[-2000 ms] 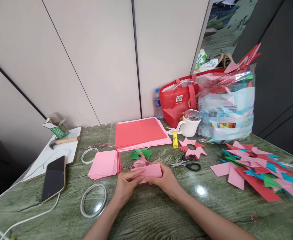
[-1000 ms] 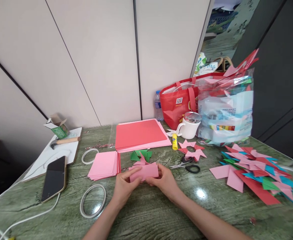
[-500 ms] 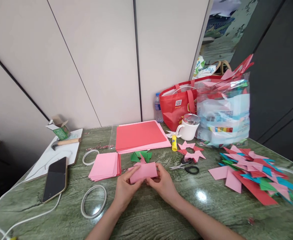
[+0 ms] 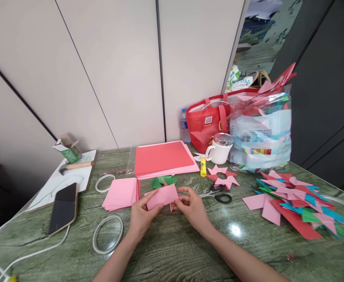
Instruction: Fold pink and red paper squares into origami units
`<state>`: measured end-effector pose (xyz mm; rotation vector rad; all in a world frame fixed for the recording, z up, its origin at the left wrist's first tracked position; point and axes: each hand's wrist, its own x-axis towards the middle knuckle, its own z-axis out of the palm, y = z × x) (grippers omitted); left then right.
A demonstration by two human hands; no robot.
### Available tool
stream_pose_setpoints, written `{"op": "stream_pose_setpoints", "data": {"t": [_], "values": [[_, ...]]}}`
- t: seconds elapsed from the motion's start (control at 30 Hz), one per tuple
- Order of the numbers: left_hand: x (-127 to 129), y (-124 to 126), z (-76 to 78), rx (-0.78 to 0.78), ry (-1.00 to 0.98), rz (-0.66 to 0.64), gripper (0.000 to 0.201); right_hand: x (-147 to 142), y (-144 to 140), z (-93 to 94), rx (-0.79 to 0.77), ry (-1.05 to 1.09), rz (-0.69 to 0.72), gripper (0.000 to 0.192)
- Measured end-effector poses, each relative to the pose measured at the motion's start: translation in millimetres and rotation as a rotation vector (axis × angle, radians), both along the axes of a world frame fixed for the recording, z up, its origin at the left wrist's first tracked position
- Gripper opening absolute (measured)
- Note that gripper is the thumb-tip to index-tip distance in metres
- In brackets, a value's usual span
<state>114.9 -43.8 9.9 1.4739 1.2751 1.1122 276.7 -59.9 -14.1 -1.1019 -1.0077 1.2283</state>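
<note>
So going left to right: a phone lies flat at the left edge of the green table with a white cable curling by it, out of the way of the work. A tape ring sits just in front of a squared-up stack of pink squares, probably kept near the left hand for easy grabbing. The left hand pinches the left end of a folded pink paper, thumb on top, fingers curled under. The right hand pinches the right end the same way, so the piece is held between both, lifted a bit off the table, likely to keep the fold flat. Scissors and a glue stick lie just right of the hands. Farther right, finished folded pieces are heaped well apart from the blank sheets.
</note>
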Motion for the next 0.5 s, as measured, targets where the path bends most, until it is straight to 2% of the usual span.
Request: {"op": "stream_pose_setpoints", "data": {"t": [0.3,0.5], "values": [[-1.6,0.2,-3.3,0.011,0.052,-0.024,0.051,-1.0,0.4,5.5,0.02,0.034,-0.005,0.032],[-1.3,1.9,-5.8,0.001,0.079,0.015,0.051,1.8,1.1,3.2,-0.085,0.016,0.017,0.032]]}}
